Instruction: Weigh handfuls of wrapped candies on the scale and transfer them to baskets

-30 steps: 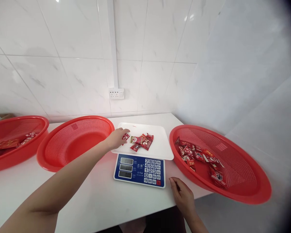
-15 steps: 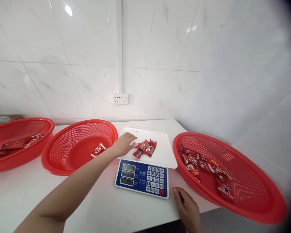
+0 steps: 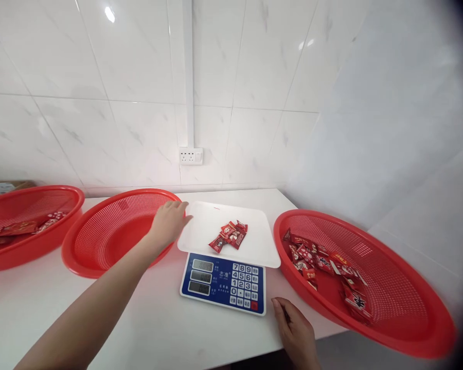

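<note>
My left hand (image 3: pixel 170 222) is over the right rim of the middle red basket (image 3: pixel 94 226), beside the scale's white tray (image 3: pixel 195 241). Its thumb and fingers are apart, and nothing shows between them. Several small red snack packets (image 3: pixel 233 235) lie in a loose heap on the tray. In front of the tray is the scale's blue keypad panel (image 3: pixel 224 282); its display digits are too faint to read. My right hand (image 3: pixel 295 329) rests at the table's front edge, right of the panel, with fingers curled in and nothing seen in them.
On the right stands a red basket (image 3: pixel 405 293) holding several red packets (image 3: pixel 324 262), overhanging the table edge. Another red basket (image 3: pixel 31 252) with packets is at far left. A cardboard box (image 3: pixel 11 186) sits behind it. A tiled wall with a socket (image 3: pixel 191 155) rises behind the table.
My left hand has moved left, from beside the packets on the tray to the middle basket's rim. The packet seen in that basket is now out of sight. My right hand has stayed put.
</note>
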The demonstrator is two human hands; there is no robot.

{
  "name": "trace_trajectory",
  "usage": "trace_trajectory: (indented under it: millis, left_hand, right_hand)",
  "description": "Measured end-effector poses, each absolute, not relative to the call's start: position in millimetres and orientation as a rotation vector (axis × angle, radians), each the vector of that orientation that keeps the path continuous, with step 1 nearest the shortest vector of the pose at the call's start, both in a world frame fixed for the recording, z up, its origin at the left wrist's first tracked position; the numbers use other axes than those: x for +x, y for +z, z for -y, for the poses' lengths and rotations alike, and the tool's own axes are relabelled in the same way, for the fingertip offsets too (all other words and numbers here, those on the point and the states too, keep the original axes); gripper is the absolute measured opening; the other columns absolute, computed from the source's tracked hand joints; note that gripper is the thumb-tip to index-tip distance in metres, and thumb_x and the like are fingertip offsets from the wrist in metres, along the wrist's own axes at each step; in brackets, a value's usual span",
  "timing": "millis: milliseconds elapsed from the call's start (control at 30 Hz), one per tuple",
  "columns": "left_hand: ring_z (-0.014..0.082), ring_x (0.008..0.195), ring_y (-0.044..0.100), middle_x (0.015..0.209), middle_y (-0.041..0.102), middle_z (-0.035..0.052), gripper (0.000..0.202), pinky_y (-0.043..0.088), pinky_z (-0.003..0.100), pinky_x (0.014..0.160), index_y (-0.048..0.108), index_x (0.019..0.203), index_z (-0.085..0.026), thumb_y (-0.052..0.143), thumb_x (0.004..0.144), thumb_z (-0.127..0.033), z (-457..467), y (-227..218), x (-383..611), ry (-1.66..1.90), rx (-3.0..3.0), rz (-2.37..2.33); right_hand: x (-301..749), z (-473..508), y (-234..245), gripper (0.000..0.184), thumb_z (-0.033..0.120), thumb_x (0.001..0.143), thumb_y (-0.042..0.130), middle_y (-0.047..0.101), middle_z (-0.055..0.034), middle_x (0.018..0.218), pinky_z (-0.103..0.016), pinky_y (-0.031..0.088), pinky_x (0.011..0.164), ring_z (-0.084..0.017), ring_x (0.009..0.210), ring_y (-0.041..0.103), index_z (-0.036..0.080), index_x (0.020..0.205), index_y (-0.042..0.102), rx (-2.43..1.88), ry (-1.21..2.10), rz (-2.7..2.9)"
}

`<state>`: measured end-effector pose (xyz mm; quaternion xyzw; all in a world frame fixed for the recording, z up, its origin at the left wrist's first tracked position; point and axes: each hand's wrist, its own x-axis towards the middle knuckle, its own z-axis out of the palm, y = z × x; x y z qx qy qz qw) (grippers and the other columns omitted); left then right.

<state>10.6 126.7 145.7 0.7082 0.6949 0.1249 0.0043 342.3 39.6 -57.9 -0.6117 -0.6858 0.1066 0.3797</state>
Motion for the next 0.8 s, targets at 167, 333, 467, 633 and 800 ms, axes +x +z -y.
trace_trajectory:
  millis: [167, 333, 467, 633, 800]
  left_hand:
    - [0.0213, 0.102, 0.057, 0.109, 0.063, 0.0058, 0.049, 0.046, 0.030, 0.080, 0.046, 0.125, -0.025, 0.049, 0.082, -0.050, -114, 115, 65, 0.336, 2.318, -1.812]
    - [0.0198, 0.098, 0.059, 0.108, 0.061, 0.0065, 0.044, 0.046, 0.028, 0.077, 0.046, 0.124, -0.022, 0.051, 0.080, -0.025, -116, 107, 75, 0.327, 2.337, -1.772]
    - [0.0244, 0.099, 0.058, 0.110, 0.060, 0.0105, 0.046, 0.046, 0.034, 0.078, 0.048, 0.124, -0.020, 0.046, 0.078, -0.015, -112, 135, 29, 0.368, 2.276, -1.995]
    - [0.0359, 0.112, 0.048, 0.118, 0.055, 0.0181, 0.035, 0.038, 0.052, 0.090, 0.054, 0.115, -0.014, 0.043, 0.086, -0.030, -112, 149, 3, 0.461, 2.219, -2.240]
    - [0.0195, 0.107, 0.053, 0.111, 0.063, 0.0049, 0.032, 0.043, 0.030, 0.089, 0.055, 0.113, -0.024, 0.044, 0.088, -0.039, -133, 118, 61, 0.432, 2.380, -1.899]
  right_hand:
    - [343, -39, -58, 0.046, 0.055, 0.089, 0.038, 0.073, -0.0079, 0.084, -0.026, 0.053, 0.063, -0.020, 0.072, 0.068, 0.021, 0.085, 0.068, -1.577, 0.272, 1.764]
    - [339, -37, -50, 0.047, 0.055, 0.089, 0.036, 0.072, -0.0077, 0.080, -0.025, 0.053, 0.062, -0.019, 0.070, 0.068, 0.020, 0.082, 0.067, -1.558, 0.280, 1.748]
    - [338, -37, -48, 0.047, 0.054, 0.090, 0.036, 0.072, -0.0078, 0.079, -0.026, 0.053, 0.062, -0.019, 0.069, 0.067, 0.020, 0.081, 0.067, -1.544, 0.256, 1.743]
    - [338, -39, -52, 0.047, 0.055, 0.089, 0.036, 0.072, -0.0079, 0.080, -0.027, 0.053, 0.062, -0.020, 0.069, 0.068, 0.021, 0.081, 0.067, -1.536, 0.238, 1.740]
    - [339, -40, -58, 0.046, 0.054, 0.089, 0.037, 0.072, -0.0077, 0.080, -0.027, 0.053, 0.063, -0.020, 0.070, 0.067, 0.021, 0.082, 0.067, -1.549, 0.241, 1.736]
